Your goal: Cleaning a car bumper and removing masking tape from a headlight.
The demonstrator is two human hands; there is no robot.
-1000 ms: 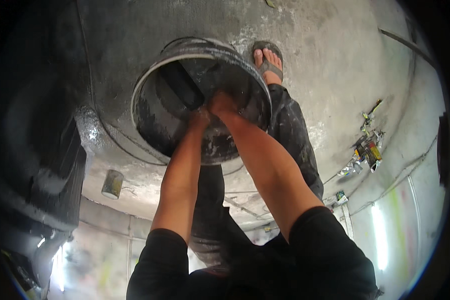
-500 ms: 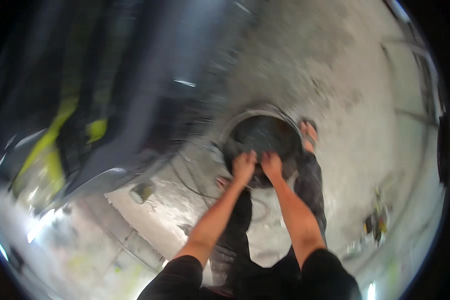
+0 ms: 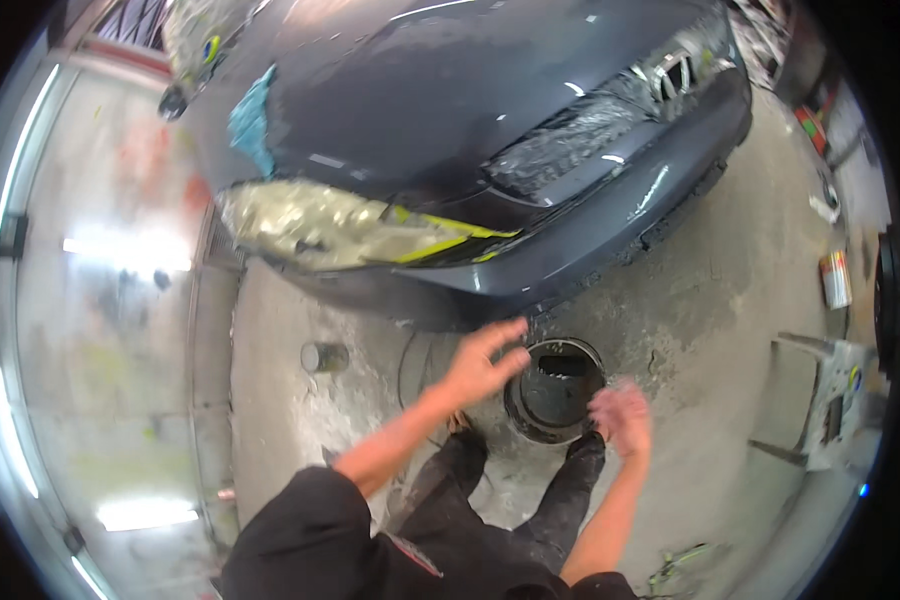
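Observation:
A dark round bucket [image 3: 544, 436] stands on the floor before my feet, with dark liquid and a black patch inside it. At its upper left my left hand [image 3: 478, 366] is raised, empty, with thumb and fingers apart. My right hand [image 3: 622, 416] hovers by the bucket's right side; it is blurred, but its fingers look loosely apart and nothing shows in them. Beyond the bucket is the front of a dark grey car [image 3: 400, 100]. Crinkled masking film [image 3: 310, 222] edged with yellow-green tape covers its headlight.
A blue cloth [image 3: 254, 122] lies on the car. A small can [image 3: 325, 357] is on the floor to the left. At the right are a light grey panel [image 3: 838, 400] and another can [image 3: 835, 280]. A thin hose [image 3: 406, 370] runs near my left foot.
Both hands have come up out of the bucket and moved apart. My view has turned, so the car's front now spans the top of the picture.

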